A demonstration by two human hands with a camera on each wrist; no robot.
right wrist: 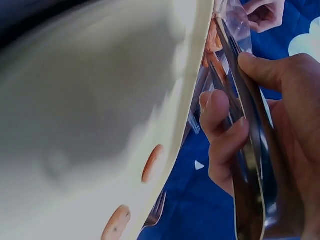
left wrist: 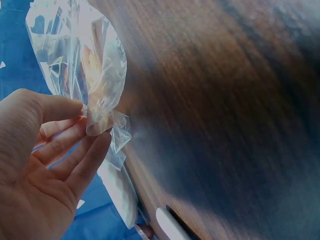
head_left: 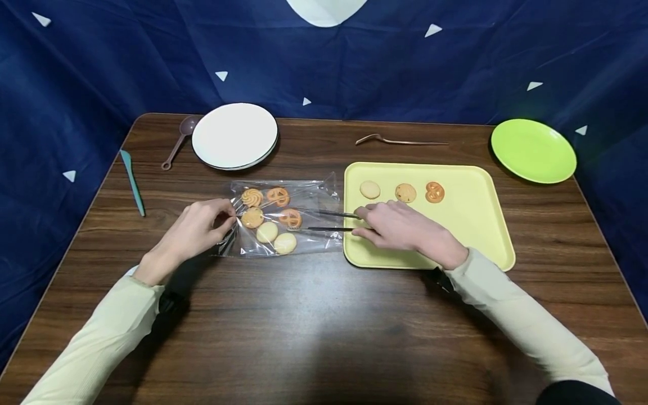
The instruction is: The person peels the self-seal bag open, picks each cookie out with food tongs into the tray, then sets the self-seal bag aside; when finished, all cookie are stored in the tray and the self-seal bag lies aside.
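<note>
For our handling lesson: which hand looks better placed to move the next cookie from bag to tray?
Probably the right hand: it holds the tongs, their tips beside a pretzel-shaped cookie, and is over the yellow tray. The left hand pinches the left end of the clear bag.

On a table (head_left: 283, 326), six cookies (head_left: 252, 217) are kept in a bag (head_left: 315, 243). Tongs (head_left: 324, 229) are poked in from three o'clock, where a tray (head_left: 466, 214) is put, with three more cookies (head_left: 405, 193) on it. From the bag, a plate (head_left: 235, 135) is set at eleven o'clock, a knife (head_left: 133, 183) at nine. From the tray, a fork (head_left: 405, 142) is laid at eleven, another plate (head_left: 534, 151) at two.
</note>
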